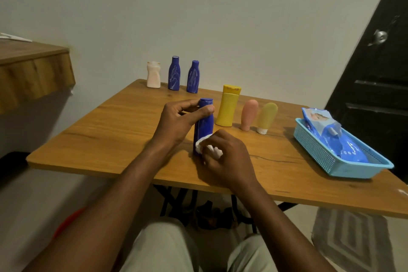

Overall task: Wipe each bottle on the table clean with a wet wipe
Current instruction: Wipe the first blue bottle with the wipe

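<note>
Standing upright between the hands, blue bottle: left hand grips its neck, right hand presses wipe.

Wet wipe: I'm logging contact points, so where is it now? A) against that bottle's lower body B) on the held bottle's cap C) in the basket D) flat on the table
A: the right hand presses the wet wipe low against the blue bottle, whose top the left hand grips.

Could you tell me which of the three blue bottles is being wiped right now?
The nearest blue bottle, the only one held: the left hand grips its top, the right hand presses the wipe against its base.
</note>
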Available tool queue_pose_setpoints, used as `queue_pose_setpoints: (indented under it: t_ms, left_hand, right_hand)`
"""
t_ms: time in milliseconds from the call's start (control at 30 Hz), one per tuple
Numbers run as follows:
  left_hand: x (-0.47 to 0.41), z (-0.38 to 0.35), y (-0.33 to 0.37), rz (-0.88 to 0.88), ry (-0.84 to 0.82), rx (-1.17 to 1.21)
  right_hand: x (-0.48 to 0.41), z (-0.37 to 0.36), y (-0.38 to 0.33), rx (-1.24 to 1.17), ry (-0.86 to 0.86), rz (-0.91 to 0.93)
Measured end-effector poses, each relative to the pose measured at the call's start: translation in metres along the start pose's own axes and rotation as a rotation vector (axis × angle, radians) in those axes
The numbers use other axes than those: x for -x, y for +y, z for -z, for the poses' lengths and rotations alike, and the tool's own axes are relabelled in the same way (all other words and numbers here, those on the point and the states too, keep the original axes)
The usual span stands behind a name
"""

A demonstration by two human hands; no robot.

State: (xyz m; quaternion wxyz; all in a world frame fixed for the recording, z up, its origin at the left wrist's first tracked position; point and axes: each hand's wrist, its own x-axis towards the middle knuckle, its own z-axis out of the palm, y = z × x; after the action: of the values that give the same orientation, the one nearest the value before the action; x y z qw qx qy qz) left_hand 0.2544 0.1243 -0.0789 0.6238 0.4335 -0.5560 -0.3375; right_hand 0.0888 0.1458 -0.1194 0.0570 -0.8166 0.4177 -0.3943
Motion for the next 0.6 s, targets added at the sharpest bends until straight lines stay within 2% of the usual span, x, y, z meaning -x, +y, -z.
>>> queue_pose_setpoints:
  t_ms: [100, 400, 500, 600]
  left_hand:
    - [-0.001, -0.002, -0.001, 0.004, 0.020, 0.005]
    - [-0.002, 0.013, -0.005, 0.013, 0.047, -0.037]
    - [-0.001, 0.014, -0.004, 0.019, 0.048, -0.034]
    - [0.000, 0.010, -0.001, 0.013, 0.037, -0.052]
  right_hand:
    - [0.001, 0.004, 0.001, -0.063, 0.194, 0.037]
    - [0.000, 0.001, -0.006, 0.077, -0.079, -0.048]
    - [0.000, 0.002, -0.006, 0.003, -0.046, -0.020]
    - [-0.003, 0.000, 0.002, -0.108, 0.094, 0.015]
